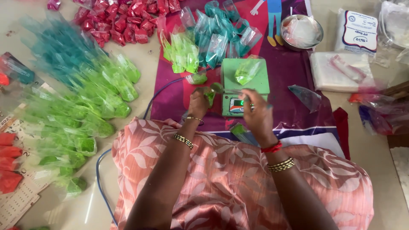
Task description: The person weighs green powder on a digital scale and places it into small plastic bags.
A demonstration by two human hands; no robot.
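Note:
A small green weighing scale [256, 83] sits on the purple mat, with a clear packet of green powder [247, 70] on its platform. My left hand [197, 103] is closed around a small packet of green powder [209, 94] just left of the scale. My right hand [257, 113] hovers over the scale's display, pinching a thin spoon-like tool [238, 91] that points toward the left hand's packet. Another green packet [197, 78] lies above my left hand.
Piles of green [106, 93], teal [221, 30] and red [123, 19] powder packets lie to the left and ahead. A steel bowl [316, 41] and stacks of clear bags [328, 76] sit at the right. A blue cable [100, 179] runs across the floor.

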